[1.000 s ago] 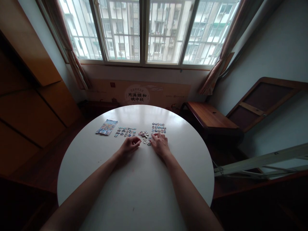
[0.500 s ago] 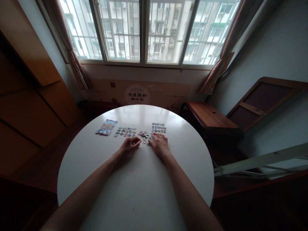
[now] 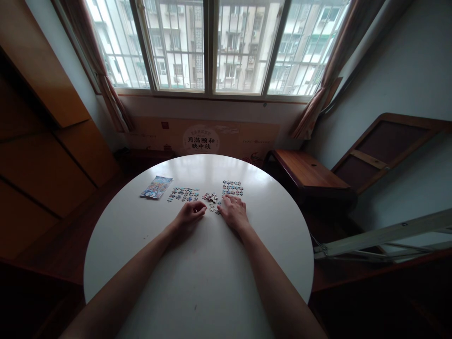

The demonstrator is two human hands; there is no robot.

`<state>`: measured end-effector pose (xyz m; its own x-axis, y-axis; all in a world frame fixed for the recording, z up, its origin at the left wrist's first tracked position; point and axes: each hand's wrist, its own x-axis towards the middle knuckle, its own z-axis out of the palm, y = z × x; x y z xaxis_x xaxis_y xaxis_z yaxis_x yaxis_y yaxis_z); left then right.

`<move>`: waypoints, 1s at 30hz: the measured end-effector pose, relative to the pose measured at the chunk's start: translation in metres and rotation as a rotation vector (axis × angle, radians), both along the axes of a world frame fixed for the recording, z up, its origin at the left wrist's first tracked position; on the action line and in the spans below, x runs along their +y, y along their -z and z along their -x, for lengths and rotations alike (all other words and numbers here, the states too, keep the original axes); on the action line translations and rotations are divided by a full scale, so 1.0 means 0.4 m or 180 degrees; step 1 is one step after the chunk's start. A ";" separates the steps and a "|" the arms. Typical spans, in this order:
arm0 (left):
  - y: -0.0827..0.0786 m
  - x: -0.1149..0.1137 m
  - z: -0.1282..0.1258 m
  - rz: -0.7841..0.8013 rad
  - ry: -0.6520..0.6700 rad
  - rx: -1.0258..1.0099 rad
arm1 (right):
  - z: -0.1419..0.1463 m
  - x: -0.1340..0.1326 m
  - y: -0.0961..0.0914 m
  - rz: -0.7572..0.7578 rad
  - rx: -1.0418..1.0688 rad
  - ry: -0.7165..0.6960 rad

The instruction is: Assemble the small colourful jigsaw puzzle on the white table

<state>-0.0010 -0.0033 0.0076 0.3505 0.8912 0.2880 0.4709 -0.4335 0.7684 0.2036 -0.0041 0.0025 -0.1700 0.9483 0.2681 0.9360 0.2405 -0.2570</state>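
My left hand [image 3: 191, 212] rests at the near side of a small heap of jigsaw puzzle pieces [image 3: 211, 197], thumb and fingertips pinched together. Whatever lies in that pinch is too small to make out. Across from it, my right hand [image 3: 233, 210] lies palm down with fingers apart and slightly bent, its fingertips beside a few loose pieces [image 3: 213, 207]. Rows of face-up pieces [image 3: 184, 194] are laid out beyond the left hand. More neat rows [image 3: 232, 187] sit just past the right fingers. Some pieces under the right hand may be hidden.
A colourful picture sheet or packet [image 3: 157, 187] lies at the left of the round white table [image 3: 197, 282]. Beyond the table's right edge stand a low wooden bench [image 3: 307, 169] and a pale metal rail [image 3: 381, 235]. Wooden cabinets [image 3: 52, 169] are on the left.
Almost nothing differs. Both hands keep their places and finger positions, and the puzzle rows look the same; the view has only shifted very slightly.
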 end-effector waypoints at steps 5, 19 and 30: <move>0.000 -0.001 0.000 0.0015 -0.0001 -0.0021 | 0.002 0.001 0.001 0.0011 -0.0006 -0.0029; 0.002 0.000 0.000 0.0051 0.0016 -0.0081 | -0.003 0.013 0.009 -0.0154 0.0547 0.0175; 0.009 0.002 0.001 0.0086 -0.0003 -0.0066 | -0.005 0.020 0.005 -0.0134 0.0974 0.0463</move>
<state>-0.0016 -0.0024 0.0041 0.3438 0.8991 0.2710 0.4551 -0.4120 0.7894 0.2056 0.0040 0.0006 0.0605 0.9437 0.3251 0.8422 0.1266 -0.5241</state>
